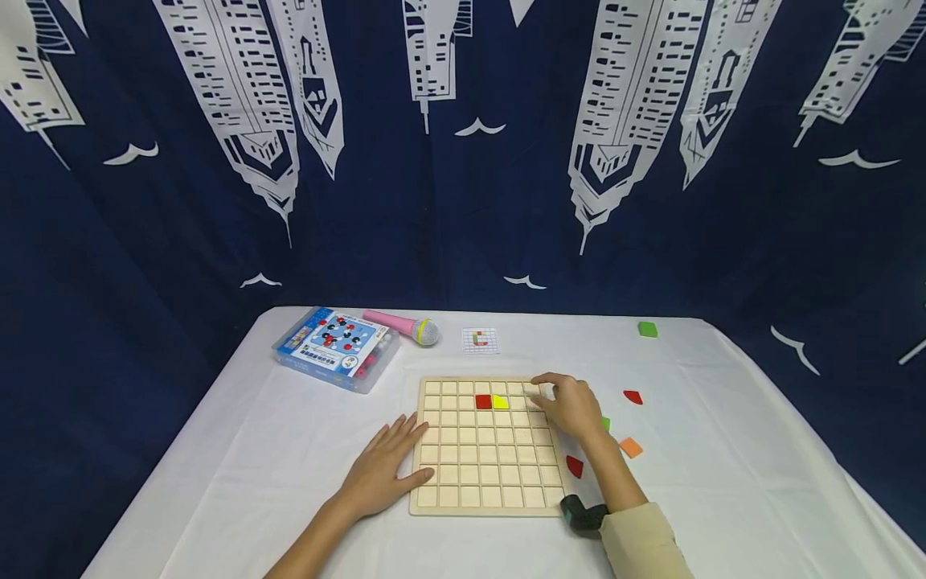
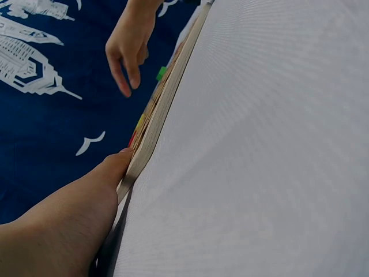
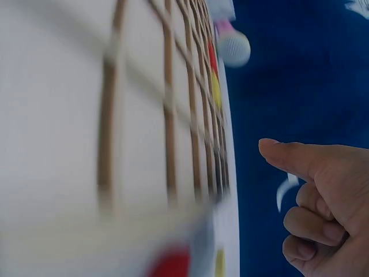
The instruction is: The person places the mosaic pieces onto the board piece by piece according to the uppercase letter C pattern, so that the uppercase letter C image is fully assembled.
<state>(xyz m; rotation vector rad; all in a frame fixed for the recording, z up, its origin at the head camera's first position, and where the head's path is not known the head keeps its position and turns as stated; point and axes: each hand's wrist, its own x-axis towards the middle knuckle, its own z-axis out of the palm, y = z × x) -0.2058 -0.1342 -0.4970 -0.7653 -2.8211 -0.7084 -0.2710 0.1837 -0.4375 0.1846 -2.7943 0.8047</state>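
Note:
A wooden grid board [image 1: 488, 474] lies on the white table, with a red tile [image 1: 483, 401] and a yellow tile [image 1: 501, 401] side by side in its second row. My left hand [image 1: 394, 454] lies flat on the cloth, fingers straight, its thumb against the board's left edge [image 2: 154, 127]. My right hand [image 1: 551, 390] hovers over the board's upper right corner with relaxed, bent fingers and holds nothing. The right wrist view shows that hand [image 3: 323, 196] empty beside the blurred board [image 3: 144, 115].
Loose tiles lie right of the board: red [image 1: 633, 396], orange [image 1: 631, 447], another red [image 1: 575, 466], and a green one [image 1: 605, 424] partly behind my hand. A green block [image 1: 647, 329], a pattern card [image 1: 481, 340], a pink microphone [image 1: 405, 326] and a game box [image 1: 336, 347] lie further back.

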